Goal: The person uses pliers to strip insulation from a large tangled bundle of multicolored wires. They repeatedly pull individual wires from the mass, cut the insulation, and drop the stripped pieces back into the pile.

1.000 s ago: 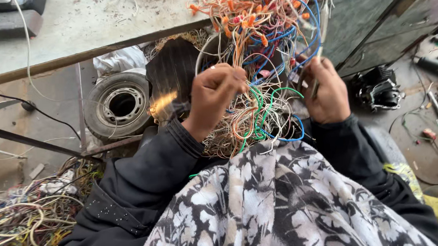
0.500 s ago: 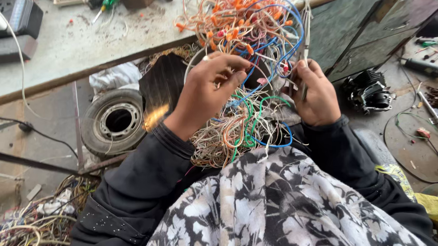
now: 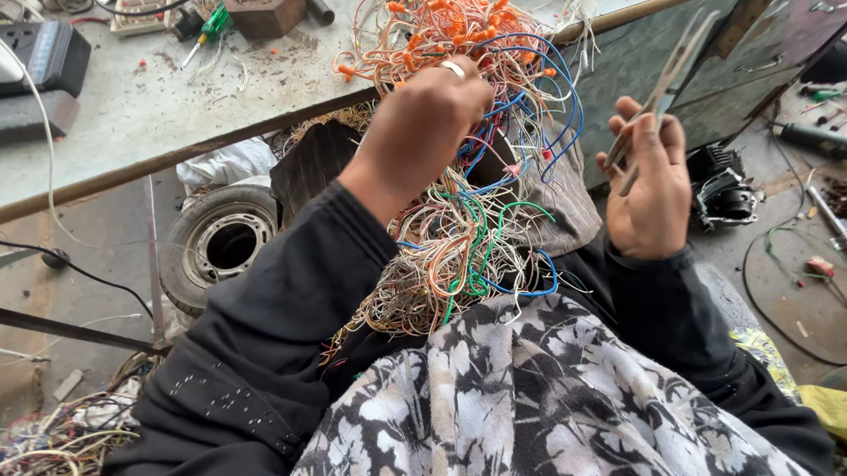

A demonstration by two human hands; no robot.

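Note:
A big tangle of thin wires (image 3: 462,236), orange, white, blue and green, hangs from the workbench edge into my lap. My left hand (image 3: 427,122), a ring on one finger, is raised and closed on a bunch of these wires near the orange-tipped ends (image 3: 450,14). To the right my right hand (image 3: 648,183) is lifted clear of the bundle and holds a slim metal tool like tweezers or snips (image 3: 662,85), pointing up and to the right.
The grey workbench (image 3: 146,98) carries a black power strip (image 3: 18,56), a green-handled screwdriver (image 3: 202,29) and a brown block (image 3: 262,7). Below lie a small tyre with rim (image 3: 221,244), a scrap wire heap (image 3: 40,471), a black motor part (image 3: 725,188) and floor tools (image 3: 833,221).
My left hand rose toward the bench edge, pulling wires up. My right hand left the bundle and moved right and up with the metal tool.

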